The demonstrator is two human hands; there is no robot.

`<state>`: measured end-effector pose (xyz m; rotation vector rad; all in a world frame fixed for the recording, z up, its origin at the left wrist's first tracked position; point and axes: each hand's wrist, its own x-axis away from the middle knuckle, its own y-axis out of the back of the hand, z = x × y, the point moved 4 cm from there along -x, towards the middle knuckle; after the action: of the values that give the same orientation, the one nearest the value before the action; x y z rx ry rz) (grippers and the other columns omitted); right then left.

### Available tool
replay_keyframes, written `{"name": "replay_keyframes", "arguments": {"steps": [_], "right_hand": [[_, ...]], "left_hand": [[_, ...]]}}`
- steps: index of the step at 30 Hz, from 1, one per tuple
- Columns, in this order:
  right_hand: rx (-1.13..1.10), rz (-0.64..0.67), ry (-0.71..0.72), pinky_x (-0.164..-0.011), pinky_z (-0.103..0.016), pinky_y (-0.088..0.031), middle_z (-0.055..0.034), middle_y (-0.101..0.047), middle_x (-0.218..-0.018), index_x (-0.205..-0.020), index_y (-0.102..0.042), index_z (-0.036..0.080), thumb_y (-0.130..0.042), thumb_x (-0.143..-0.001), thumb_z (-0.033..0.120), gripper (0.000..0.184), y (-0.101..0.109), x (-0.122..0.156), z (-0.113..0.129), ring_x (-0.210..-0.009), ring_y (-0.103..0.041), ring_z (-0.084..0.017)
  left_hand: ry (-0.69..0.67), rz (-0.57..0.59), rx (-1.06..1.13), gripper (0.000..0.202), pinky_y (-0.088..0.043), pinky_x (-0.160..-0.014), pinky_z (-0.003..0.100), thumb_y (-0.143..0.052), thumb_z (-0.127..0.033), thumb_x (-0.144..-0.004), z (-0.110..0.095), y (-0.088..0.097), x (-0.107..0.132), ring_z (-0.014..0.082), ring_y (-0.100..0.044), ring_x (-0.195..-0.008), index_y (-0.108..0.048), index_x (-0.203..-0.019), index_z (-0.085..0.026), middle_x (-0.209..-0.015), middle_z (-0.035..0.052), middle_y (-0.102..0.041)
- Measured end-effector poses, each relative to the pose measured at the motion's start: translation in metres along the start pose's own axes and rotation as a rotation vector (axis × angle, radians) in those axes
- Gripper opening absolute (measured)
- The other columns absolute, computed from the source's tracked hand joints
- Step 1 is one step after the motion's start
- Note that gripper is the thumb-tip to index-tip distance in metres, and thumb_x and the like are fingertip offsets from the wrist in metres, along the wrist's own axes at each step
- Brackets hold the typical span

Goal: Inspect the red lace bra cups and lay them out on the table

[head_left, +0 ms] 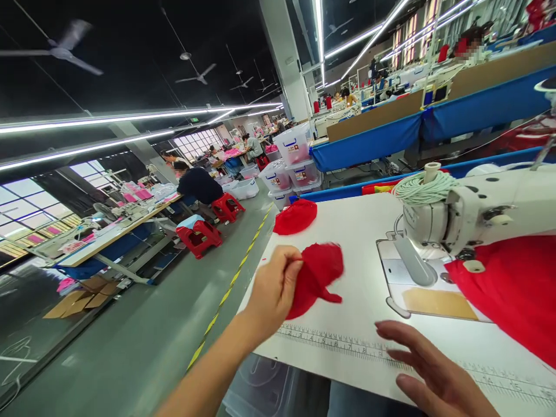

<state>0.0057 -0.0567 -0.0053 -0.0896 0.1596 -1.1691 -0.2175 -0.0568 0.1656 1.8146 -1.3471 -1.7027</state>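
Red piece [317, 278]: small cut of red cloth, held up just over the white table [347, 324], left of the sewing machine [473, 214].
Left hand [273, 289]: fingers pinched shut on the piece's left edge; the cloth hangs rightward from the grip.
Right hand [430, 370]: nearest the camera, in front of the machine; fingers spread and slack, gripping nothing, over the printed ruler [339, 343] at the table's front edge. Touching the table or not: cannot tell.
Red cloth [516, 289]: large spread on the table, right of the machine's needle plate [417, 286].
Second piece [295, 217]: red, lying flat on the table beyond the held one, well left of the machine.
Thread cone [423, 186]: pale green, on top of the machine.
Bins [293, 162]: clear plastic, stacked, beyond the table's far edge.
Stools [212, 223]: red, on the floor across the aisle, far left of the machine.
Person [197, 184]: dark top, seated at a bench past the stools.
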Motion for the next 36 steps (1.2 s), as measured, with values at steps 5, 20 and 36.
{"name": "replay_keyframes", "arguments": {"steps": [5,20,36], "right_hand": [[-0.568,0.14,-0.306,-0.096,-0.045,-0.052,-0.0115,-0.07,-0.117,-0.12,-0.071,0.028,-0.079,-0.071,0.059,0.058,-0.018,-0.005,-0.003,-0.111,-0.064,-0.033],[-0.421,-0.039,-0.368,-0.058,-0.024,-0.048,-0.0015,-0.065,-0.068,-0.073,-0.068,0.018,-0.087,-0.063,0.05,0.038,0.032,-0.006,0.035,-0.06,-0.058,-0.014],[-0.363,-0.3,-0.311,-0.049,-0.02,-0.037,0.0047,-0.051,-0.057,-0.071,-0.053,0.019,-0.074,-0.076,0.061,0.048,0.034,-0.007,0.028,-0.051,-0.043,-0.009]], "left_hand": [[0.174,0.308,0.276,0.015,-0.034,-0.052,0.025,-0.035,-0.03,-0.099,-0.03,-0.059,0.033,0.0109,-0.045,-0.053,-0.045,-0.089,-0.024,-0.069,-0.0043,-0.052],[0.95,0.931,1.558,0.052,-0.047,-0.076,0.026,-0.094,-0.043,-0.047,-0.044,-0.141,0.064,0.0131,-0.062,-0.069,-0.072,-0.082,-0.011,-0.074,0.004,-0.069],[0.992,0.877,1.531,0.051,-0.041,-0.067,0.023,-0.088,-0.048,-0.057,-0.082,-0.143,0.091,0.0102,-0.051,-0.064,-0.072,-0.09,-0.011,-0.071,0.0014,-0.061]]}}
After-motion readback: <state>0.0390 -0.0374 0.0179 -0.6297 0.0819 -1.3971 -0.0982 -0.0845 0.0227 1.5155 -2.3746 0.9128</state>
